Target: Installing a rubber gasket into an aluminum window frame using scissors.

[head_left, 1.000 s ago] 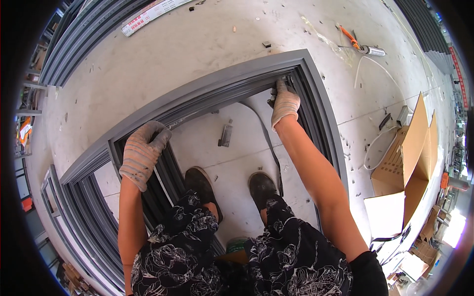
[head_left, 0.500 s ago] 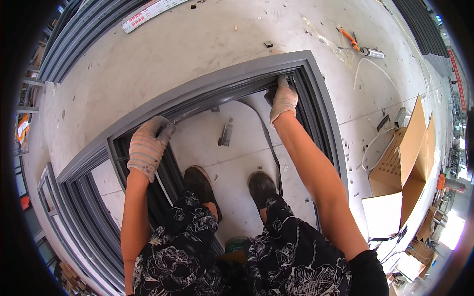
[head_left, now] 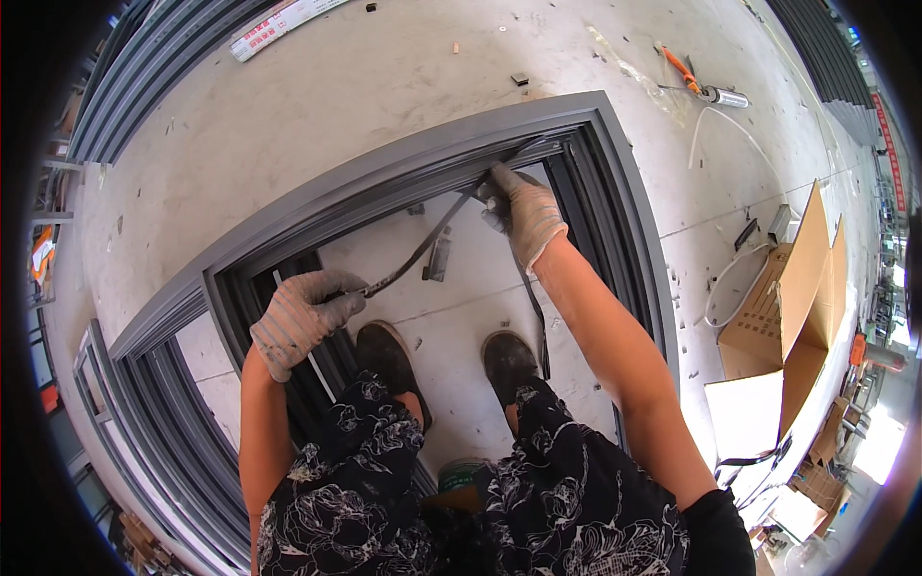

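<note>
Both of my hands wear striped, dirty work gloves. A black rubber sealing strip [head_left: 423, 248] sags in a curve between them. My left hand [head_left: 300, 317] is closed in a pinch on its lower end, over the frame's inner left side. My right hand [head_left: 528, 209] grips the strip near the far inside corner, its fingertips by the frame's groove. More black strip hangs below the right hand toward the floor by my right shoe. The grey metal window frame [head_left: 408, 160] surrounds my feet, with dark grooved channels along its inside.
On the floor inside the frame lies a short metal piece [head_left: 439, 255]. A caulking gun [head_left: 720, 97] with an orange handle is at the far right, and an open cardboard box [head_left: 749, 331] stands right of the frame. Grey profiles [head_left: 139, 91] are stacked at the far left.
My left hand has come off the far rail and moved toward me, with the strip now in its pinch. My right hand has shifted left from the corner, and the strip has come away from the rail.
</note>
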{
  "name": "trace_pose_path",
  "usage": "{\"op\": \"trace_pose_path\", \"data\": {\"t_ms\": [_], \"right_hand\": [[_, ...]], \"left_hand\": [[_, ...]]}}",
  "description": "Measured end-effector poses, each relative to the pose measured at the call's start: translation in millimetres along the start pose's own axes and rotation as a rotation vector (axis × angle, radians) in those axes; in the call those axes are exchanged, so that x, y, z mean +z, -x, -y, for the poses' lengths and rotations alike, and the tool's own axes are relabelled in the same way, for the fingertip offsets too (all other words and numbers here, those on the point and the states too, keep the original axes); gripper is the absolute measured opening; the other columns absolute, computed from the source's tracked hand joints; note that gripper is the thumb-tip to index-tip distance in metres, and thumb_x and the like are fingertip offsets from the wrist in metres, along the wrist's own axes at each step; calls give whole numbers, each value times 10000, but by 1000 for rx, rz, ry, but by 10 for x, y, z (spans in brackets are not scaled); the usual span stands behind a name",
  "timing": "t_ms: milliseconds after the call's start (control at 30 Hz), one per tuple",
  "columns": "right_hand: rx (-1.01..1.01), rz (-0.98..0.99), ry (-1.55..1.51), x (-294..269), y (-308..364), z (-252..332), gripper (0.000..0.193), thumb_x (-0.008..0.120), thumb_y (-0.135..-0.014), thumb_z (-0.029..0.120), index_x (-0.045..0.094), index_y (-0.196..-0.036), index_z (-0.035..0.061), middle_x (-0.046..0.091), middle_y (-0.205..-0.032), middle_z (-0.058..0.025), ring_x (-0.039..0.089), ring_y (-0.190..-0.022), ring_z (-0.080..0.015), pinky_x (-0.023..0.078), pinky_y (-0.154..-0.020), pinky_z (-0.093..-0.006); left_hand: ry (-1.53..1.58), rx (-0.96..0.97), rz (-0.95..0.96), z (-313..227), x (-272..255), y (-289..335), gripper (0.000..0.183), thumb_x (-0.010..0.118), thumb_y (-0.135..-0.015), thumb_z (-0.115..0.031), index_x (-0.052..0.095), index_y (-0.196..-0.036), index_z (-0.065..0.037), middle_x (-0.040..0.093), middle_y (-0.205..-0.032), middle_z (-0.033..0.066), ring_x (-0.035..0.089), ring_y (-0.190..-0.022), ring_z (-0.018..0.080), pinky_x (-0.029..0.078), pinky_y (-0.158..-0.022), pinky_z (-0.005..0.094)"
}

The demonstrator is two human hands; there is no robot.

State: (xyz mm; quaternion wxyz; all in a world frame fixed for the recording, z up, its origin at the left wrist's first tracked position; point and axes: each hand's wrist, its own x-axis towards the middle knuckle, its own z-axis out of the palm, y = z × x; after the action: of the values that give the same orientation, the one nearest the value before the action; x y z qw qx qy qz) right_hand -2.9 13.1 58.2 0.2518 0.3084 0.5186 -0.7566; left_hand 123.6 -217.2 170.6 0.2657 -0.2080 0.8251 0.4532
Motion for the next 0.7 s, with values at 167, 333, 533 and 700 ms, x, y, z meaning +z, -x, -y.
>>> {"op": "trace_pose_path", "data": {"t_ms": [167,333,533,700], "right_hand": [[-56,56,71,-40,-11,-9,189,642,-823,227,607,-872,48,609,-704,-22,484,-517,-80,425,-473,-201],[-25,58,216,-78,-85,3,146,653,-828,208,612,-838,68,614,-708,-11,474,-519,-73,360,-447,-203],[-86,-57,-73,-211,-157,95,164,623,-855,240,604,-841,78,610,-710,-12,480,-511,-86,360,-447,-204],[-71,-78,42,-241,-232,172,178,568,-879,197,581,-849,22,617,-700,-46,495,-514,-128,410,-501,-225]], "left_hand": [[57,-65,122,-48,-23,123,276,648,-731,-144,671,-960,8,650,-752,84,591,-680,127,481,-659,252],[81,-35,124,-25,-18,143,265,652,-730,-138,670,-948,12,637,-730,77,582,-668,123,478,-639,249],[75,32,-60,124,-162,98,226,632,-774,-141,655,-945,4,629,-744,63,548,-657,107,452,-617,241],[-38,32,-288,207,-237,21,227,630,-796,-147,648,-966,2,634,-785,80,557,-707,149,453,-681,264]]}}
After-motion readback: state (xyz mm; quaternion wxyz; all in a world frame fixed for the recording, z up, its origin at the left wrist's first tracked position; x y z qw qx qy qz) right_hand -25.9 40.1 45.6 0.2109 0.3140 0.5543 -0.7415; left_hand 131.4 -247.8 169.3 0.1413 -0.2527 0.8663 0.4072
